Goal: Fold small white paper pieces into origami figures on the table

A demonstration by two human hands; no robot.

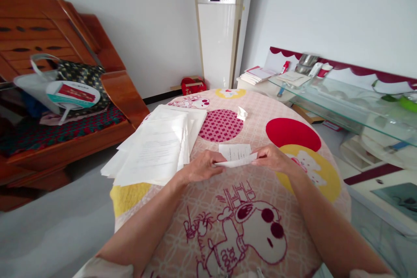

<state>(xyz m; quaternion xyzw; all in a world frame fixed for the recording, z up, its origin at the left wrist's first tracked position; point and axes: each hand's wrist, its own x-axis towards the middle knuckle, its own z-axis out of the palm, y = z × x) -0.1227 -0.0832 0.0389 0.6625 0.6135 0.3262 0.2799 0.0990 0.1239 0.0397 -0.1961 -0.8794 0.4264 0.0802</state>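
the paper slip (239, 152) was mid-fold, by my read. it was over the middle of the round table (260, 108), between my hands. left hand (205, 166) pinched its left end, right hand (273, 158) gripped its right end. the far part showed print; the near part angled up in a pale strip. so: fold started, not pressed flat. closing and creasing it looked like what was left. couldn't tell if the slip touched the cloth or hung just above.

small white piece (241, 114) sat farther back, apart from the slip; looked folded or crumpled, couldn't tell which. paper stack (153, 152) lay left, sheets spread open, edges uneven, right side curling up.

room: tight on the left, stack just beside my left hand, its outer corner past the table edge. a sideways elbow could've shoved sheets off. bare cloth between my forearms and right of my right hand, out to the rounded edge. glass-topped stand (345, 100) was beyond that, apart from my arm.
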